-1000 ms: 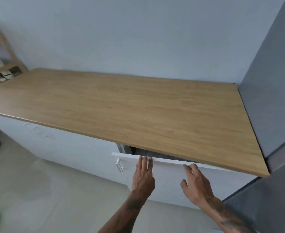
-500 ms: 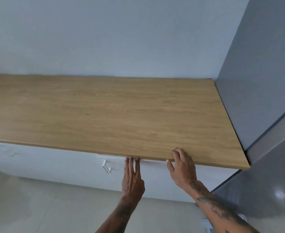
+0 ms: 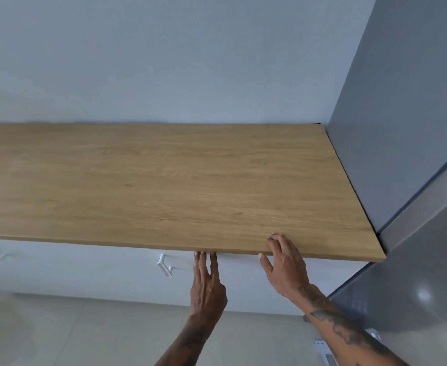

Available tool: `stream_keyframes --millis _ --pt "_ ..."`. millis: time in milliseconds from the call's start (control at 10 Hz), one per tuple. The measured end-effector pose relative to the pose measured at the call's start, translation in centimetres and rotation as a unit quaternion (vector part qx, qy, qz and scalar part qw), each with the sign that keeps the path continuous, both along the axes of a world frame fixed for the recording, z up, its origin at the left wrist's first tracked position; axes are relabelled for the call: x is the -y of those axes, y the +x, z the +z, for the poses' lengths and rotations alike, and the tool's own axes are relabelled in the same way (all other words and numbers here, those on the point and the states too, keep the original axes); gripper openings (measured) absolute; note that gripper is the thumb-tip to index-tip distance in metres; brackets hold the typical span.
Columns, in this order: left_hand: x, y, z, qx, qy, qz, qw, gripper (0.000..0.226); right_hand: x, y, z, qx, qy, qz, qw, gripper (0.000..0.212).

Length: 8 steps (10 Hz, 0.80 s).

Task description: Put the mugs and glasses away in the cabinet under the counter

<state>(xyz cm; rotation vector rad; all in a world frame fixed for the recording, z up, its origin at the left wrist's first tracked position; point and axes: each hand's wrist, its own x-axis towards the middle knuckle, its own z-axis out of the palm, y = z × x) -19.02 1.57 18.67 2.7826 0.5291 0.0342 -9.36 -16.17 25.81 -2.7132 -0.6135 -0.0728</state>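
The white cabinet front point(image 3: 116, 273) under the wooden counter point(image 3: 164, 180) sits flush and closed, with its white handle point(image 3: 165, 265) left of my hands. My left hand point(image 3: 207, 283) lies flat against that front, fingers straight and pointing up to the counter's edge. My right hand point(image 3: 285, 262) is spread, its fingers resting on the counter's front edge and the thumb hanging below it. Neither hand holds anything. No mugs or glasses are in view.
A tall grey appliance or cabinet point(image 3: 415, 154) stands against the counter's right end. A pale wall point(image 3: 164, 62) rises behind the counter. Light floor tiles point(image 3: 71, 334) lie below.
The cabinet front, ajar one second ago, has been pushed shut by both hands. My right hand has risen onto the counter's edge. The view has swung right, so the shelf at left is gone.
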Motion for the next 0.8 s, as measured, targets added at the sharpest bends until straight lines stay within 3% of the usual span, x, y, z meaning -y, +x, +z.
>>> stream_keyframes --millis 200,300,400,500,600,700,800 --pt "-1.2 -0.5 2.3 0.044 0.003 -0.033 0.998 0.074 -0.2 -0.1 -0.2 -0.013 -0.005 -0.014 1.000 0.047" --pt "-2.4 0.4 3.9 0.167 0.024 -0.104 0.980 0.046 -0.5 -0.4 -0.2 -0.019 -0.014 -0.020 1.000 0.048" --pt "-3.1 2.3 5.5 0.186 0.044 -0.133 0.973 0.040 -0.8 -0.5 0.0 -0.015 -0.014 -0.029 0.999 0.048" --pt "-3.2 4.2 6.1 0.066 0.059 -0.159 0.983 0.064 -0.6 -0.8 0.3 -0.028 -0.021 -0.037 0.999 0.050" --pt "-2.9 3.8 4.8 0.003 0.089 -0.164 0.982 0.081 -1.1 -1.1 0.9 -0.050 -0.015 -0.033 0.998 0.053" --pt "-2.9 3.2 3.7 0.013 0.086 -0.153 0.984 0.092 -1.3 -1.2 4.8 -0.147 0.123 -0.087 0.978 0.046" --pt "-2.9 3.4 3.6 0.010 0.087 -0.156 0.984 0.095 -0.2 -1.3 8.1 -0.217 0.311 -0.083 0.921 0.034"
